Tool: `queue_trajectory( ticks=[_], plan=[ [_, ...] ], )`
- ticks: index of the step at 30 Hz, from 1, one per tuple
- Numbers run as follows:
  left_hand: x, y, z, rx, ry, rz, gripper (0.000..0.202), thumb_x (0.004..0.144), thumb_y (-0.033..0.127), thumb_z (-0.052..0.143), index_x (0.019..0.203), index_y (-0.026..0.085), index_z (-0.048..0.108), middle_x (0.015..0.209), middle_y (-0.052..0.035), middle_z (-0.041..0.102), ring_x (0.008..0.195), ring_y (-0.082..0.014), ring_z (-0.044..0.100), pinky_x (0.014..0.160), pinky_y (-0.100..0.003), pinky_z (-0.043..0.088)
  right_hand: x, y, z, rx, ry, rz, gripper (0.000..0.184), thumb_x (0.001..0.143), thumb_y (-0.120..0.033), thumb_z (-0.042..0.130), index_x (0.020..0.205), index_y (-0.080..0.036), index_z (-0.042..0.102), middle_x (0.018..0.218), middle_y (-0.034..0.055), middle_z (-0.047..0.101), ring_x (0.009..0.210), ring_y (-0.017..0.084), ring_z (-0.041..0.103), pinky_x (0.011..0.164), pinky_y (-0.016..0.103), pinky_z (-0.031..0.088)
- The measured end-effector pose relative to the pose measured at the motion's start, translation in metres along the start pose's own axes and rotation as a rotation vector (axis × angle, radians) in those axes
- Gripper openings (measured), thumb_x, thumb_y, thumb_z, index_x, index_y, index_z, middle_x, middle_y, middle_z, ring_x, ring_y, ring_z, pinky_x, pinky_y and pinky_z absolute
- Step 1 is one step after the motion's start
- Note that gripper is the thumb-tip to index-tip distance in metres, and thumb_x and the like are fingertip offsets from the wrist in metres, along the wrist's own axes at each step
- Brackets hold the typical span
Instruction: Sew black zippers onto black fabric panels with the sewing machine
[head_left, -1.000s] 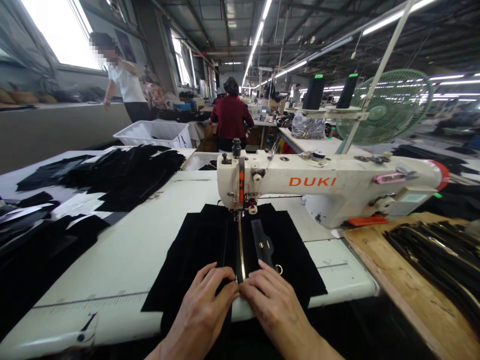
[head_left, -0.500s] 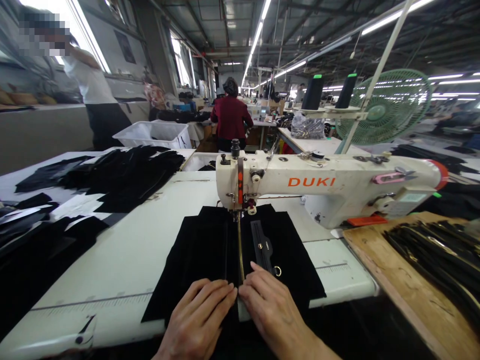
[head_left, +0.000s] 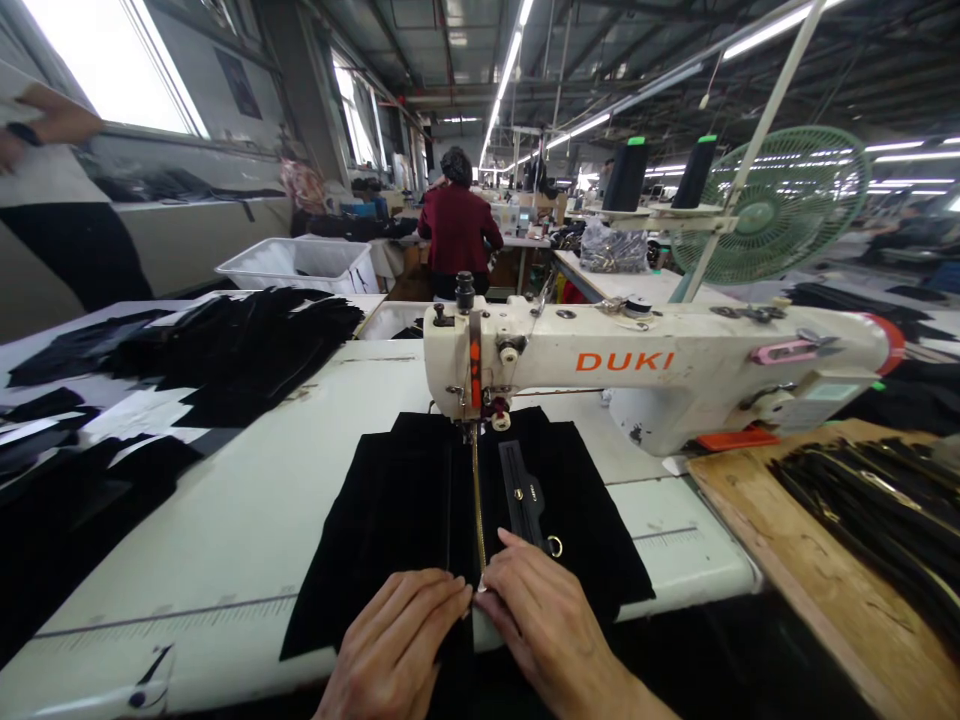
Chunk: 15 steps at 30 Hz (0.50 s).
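Observation:
A black fabric panel [head_left: 390,500] lies on the sewing machine's bed, its far part beneath the needle area. A gold-toothed zipper [head_left: 478,500] runs from the presser foot [head_left: 469,432] straight toward me. My left hand [head_left: 401,635] pinches the fabric's near edge just left of the zipper, fingers together. My right hand [head_left: 544,615] is closed on the zipper's near end, thumb and forefinger together. Right of the zipper, a black patch [head_left: 521,490] with gold lettering and a gold ring [head_left: 554,546] is on the panel. The fingertips hide part of the zipper's end.
The white sewing machine [head_left: 660,350] spans the right side. Black fabric pieces [head_left: 255,340] are piled at left. Several zippers [head_left: 877,500] lie on a wooden board [head_left: 750,520] at right. A white bin [head_left: 300,262], thread cones [head_left: 626,178], a green fan [head_left: 772,215] and two people stand beyond.
My hands sit slightly lower in view, still on the fabric and zipper, and the zipper's near end shows more. The person at left has moved further left. The camera view has shifted slightly.

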<state>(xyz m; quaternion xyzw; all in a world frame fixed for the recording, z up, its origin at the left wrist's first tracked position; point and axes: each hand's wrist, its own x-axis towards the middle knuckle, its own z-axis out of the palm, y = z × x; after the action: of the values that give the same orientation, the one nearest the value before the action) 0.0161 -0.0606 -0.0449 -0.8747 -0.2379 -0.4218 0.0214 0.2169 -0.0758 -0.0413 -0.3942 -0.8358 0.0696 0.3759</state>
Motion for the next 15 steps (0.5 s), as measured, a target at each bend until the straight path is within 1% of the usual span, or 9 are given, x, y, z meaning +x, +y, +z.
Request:
queue_trajectory(
  ticks=[3,5,9,11,15],
  plan=[
    [-0.008,-0.003,0.007,-0.033,0.017,-0.016,0.044,0.083,-0.005,0.04,0.115,0.009,0.067,0.104,-0.0101,0.07,0.102,-0.0183,0.064,0.09,-0.028,0.053,0.0,0.001,-0.001,0.016,-0.005,-0.019,0.009,0.099,-0.009,0.049,0.099,-0.016,0.055,0.086,0.0024,0.062,0.083,0.015,0.063,0.11,0.042,0.045],
    [-0.01,-0.004,0.01,-0.029,0.005,-0.02,0.043,0.084,-0.004,0.039,0.115,0.011,0.066,0.103,-0.0093,0.071,0.101,-0.0184,0.065,0.089,-0.027,0.054,-0.001,0.0,-0.001,0.016,0.001,-0.025,0.01,0.099,-0.008,0.049,0.099,-0.016,0.056,0.088,0.0026,0.063,0.085,0.015,0.063,0.11,0.042,0.045],
    [-0.001,-0.002,0.005,-0.017,-0.003,-0.023,0.04,0.088,-0.001,0.038,0.111,0.014,0.066,0.097,-0.0076,0.071,0.093,-0.0176,0.067,0.084,-0.026,0.055,-0.003,-0.001,-0.001,0.012,0.062,-0.04,0.012,0.098,-0.006,0.049,0.102,-0.014,0.058,0.089,0.0037,0.066,0.088,0.016,0.065,0.109,0.041,0.046],
    [0.007,0.0,-0.002,-0.029,-0.053,-0.039,0.039,0.087,-0.002,0.038,0.11,0.014,0.066,0.094,-0.007,0.071,0.09,-0.0175,0.067,0.083,-0.025,0.056,-0.002,-0.001,-0.001,0.015,0.061,-0.051,0.014,0.098,-0.006,0.049,0.103,-0.013,0.059,0.089,0.0044,0.066,0.089,0.016,0.066,0.109,0.041,0.047],
    [0.018,0.003,-0.018,-0.036,-0.23,-0.057,0.043,0.083,-0.001,0.041,0.115,0.016,0.064,0.096,-0.007,0.069,0.089,-0.0195,0.066,0.083,-0.028,0.057,0.002,0.001,-0.004,-0.021,0.034,-0.063,0.017,0.099,-0.009,0.046,0.107,-0.013,0.061,0.086,0.0049,0.067,0.085,0.016,0.067,0.104,0.039,0.05]
  ],
)
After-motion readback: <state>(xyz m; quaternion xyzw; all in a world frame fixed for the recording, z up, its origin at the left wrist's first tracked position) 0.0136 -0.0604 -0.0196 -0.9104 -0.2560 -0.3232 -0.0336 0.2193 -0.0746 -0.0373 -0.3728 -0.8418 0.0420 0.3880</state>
